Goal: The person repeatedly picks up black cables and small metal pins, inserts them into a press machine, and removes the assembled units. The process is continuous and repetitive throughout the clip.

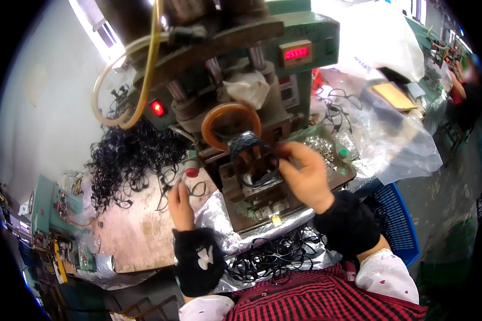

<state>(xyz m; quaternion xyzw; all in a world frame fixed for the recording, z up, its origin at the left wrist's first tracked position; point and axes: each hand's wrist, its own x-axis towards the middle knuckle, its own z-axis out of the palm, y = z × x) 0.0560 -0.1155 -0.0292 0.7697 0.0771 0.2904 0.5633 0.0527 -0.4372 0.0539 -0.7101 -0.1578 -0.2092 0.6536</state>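
Observation:
My right hand (pixel 307 176) pinches a black strap loop (pixel 245 142) by its right side, in front of the press. The loop hangs over the press's lower metal block (pixel 235 190), its wider dark part at the top. Behind it is an orange-brown ring (pixel 206 124) on the press. My left hand (pixel 181 211) is over the wooden tabletop, fingers stretched forward, just below a red push button (pixel 191 172). Thin black loops lie beside its fingertips, and I see nothing clearly held in it.
A green press (pixel 318 40) with a lit red display rises ahead. A tangled heap of black straps (pixel 136 155) covers the back left of the wooden table (pixel 139 235). More black straps (pixel 273 254) lie near my lap. A blue basket (pixel 404 230) stands at right, below clear plastic sheeting (pixel 396 142).

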